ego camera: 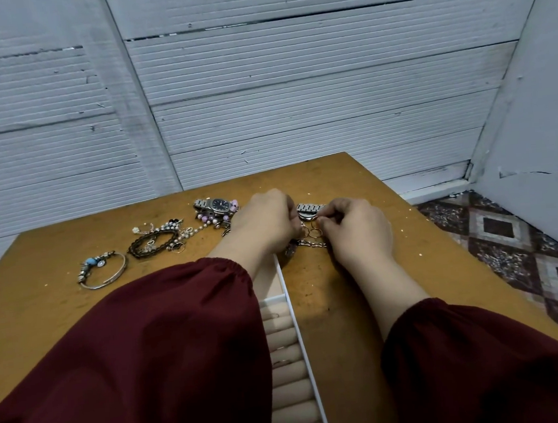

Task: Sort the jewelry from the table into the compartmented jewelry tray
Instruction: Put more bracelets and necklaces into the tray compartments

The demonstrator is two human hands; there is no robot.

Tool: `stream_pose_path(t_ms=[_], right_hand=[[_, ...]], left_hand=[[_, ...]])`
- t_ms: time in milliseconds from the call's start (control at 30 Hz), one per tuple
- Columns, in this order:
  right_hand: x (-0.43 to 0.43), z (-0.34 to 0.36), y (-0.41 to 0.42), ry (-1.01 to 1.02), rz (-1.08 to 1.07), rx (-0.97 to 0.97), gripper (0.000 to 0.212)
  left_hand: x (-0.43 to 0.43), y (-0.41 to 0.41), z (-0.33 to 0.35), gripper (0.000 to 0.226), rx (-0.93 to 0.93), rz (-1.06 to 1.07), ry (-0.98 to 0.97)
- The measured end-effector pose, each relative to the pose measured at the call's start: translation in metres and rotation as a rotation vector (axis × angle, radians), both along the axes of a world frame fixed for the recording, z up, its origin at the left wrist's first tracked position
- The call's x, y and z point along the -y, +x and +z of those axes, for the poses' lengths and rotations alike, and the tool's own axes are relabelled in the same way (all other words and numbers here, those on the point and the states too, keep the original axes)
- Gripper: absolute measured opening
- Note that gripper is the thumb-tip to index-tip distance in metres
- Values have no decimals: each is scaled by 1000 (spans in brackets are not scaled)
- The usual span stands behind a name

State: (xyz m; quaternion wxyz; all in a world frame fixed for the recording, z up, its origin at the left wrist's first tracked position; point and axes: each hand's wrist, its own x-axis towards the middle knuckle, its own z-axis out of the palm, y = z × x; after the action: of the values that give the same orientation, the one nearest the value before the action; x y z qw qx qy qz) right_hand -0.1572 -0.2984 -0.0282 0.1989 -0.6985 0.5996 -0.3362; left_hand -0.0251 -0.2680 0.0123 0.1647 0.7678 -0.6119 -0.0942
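Jewelry (185, 230) is laid out across the far part of a brown wooden bench (352, 309). A silver bangle with a blue bead (103, 271) is seen at the left, then a dark braided bracelet (151, 243), pink beads (214, 219) and a silver watch with a dark dial (220, 205). The left hand (265, 222) and right hand (359, 230) are brought close together over a second watch (307, 209) and a link bracelet (312, 243). A small gold ring (314, 220) is pinched by the right fingers (329, 215). The left fingers are curled under, and whether anything is clamped cannot be told. The white-rimmed jewelry tray (292, 313), with beige ring rolls (284, 357), is placed nearest the viewer, largely covered by a dark red sleeve (148, 355).
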Motion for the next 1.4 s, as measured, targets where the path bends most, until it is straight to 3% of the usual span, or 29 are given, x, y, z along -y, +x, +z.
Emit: stream_pose_path(t_ms=[167,433,600,933,1200,1400], right_hand=[[-6,5,-4,-5,9,108,4],[-37,7,-12,-62,96,274,19],[-65,13,-18,-85,108,304,18],[-133,14,-28,-67,171,384,13],[-171,0,-28,-61,257,378,15],[-183,0,-33,-226,303,204,4]], left_hand=[[-15,0,9,11,-20,39,-108],[-61,7,19,12,-179,86,-222],[-97,8,20,16,-279,125,-276],[-177,-9,25,13,-303,183,-366],[-224,-27,-3,14,-270,275,-444],[-236,-26,-22,12,-169,219,-451]])
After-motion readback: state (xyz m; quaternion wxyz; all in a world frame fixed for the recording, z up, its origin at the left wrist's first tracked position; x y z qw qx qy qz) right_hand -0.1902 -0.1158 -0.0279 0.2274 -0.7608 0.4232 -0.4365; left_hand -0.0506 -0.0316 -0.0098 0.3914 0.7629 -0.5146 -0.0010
